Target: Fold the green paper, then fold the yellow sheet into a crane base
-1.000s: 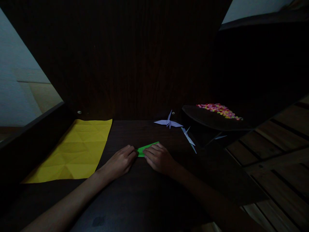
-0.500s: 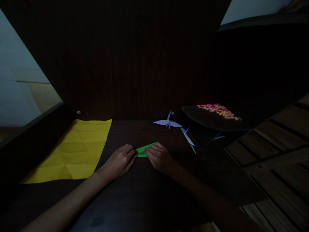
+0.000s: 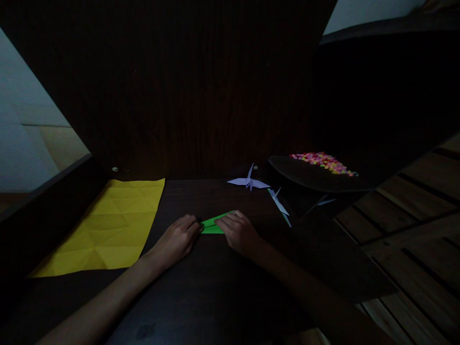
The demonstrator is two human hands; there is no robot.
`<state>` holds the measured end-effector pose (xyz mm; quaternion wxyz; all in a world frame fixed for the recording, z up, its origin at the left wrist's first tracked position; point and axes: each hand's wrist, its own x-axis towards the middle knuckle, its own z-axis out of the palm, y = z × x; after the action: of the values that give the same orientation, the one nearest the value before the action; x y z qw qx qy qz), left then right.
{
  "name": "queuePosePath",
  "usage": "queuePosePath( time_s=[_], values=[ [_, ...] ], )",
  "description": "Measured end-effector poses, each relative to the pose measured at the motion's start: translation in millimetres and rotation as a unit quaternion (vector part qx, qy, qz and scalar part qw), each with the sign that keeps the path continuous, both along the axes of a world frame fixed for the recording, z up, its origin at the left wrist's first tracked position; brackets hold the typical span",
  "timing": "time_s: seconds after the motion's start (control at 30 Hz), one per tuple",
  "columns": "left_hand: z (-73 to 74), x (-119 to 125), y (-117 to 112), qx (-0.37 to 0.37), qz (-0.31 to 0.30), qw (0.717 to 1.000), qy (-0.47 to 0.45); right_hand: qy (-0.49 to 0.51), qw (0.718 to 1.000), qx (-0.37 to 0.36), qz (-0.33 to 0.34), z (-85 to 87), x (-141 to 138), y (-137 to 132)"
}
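A green folded paper [image 3: 212, 229] lies on the dark wooden table, a crease line running along its length. My left hand [image 3: 184, 235] pinches its narrow left end, fingers closed. Over the wider right part, my right hand [image 3: 240, 232] presses with its fingers together, covering some of the paper. Beyond the hands, a lavender paper crane [image 3: 248, 182] stands near the back panel. To its lower right is a pale blue folded paper piece [image 3: 279, 203] with a pointed tip.
A large creased yellow sheet [image 3: 111, 223] lies at the left, beside a dark raised side board [image 3: 46, 196]. At the right, a rounded dark shelf [image 3: 298, 173] bears a heap of small pink, red and yellow pieces [image 3: 323, 162]. A slatted wooden surface [image 3: 417, 220] extends farther right.
My right hand has shifted slightly along the green paper, so more of the paper shows between the hands. My left hand keeps its hold on the left end.
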<state>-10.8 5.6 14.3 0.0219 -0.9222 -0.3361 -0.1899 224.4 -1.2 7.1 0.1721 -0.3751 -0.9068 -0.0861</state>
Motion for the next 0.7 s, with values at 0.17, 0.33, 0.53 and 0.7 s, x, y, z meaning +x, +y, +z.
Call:
queuePosePath(
  time_s=[0.17, 0.33, 0.53, 0.7],
  values=[
    [1.3, -0.1, -0.5, -0.014, -0.002, 1.000, -0.017, 0.004, 1.000, 0.003, -0.008, 1.1, -1.0, -1.0],
    [1.9, -0.2, 1.2, -0.049, -0.011, 0.998, -0.046, 0.021, 1.000, 0.020, -0.005, 3.1, -2.9, -1.8],
    [3.6, -2.3, 3.1, -0.120, -0.027, 0.988, -0.098, 0.044, 0.998, 0.033, -0.005, 4.6, -5.4, -3.2],
    [6.4, -0.7, 2.6, -0.158, -0.057, 0.978, -0.125, 0.041, 0.999, 0.031, 0.005, 4.1, -7.3, -4.9]
  ],
)
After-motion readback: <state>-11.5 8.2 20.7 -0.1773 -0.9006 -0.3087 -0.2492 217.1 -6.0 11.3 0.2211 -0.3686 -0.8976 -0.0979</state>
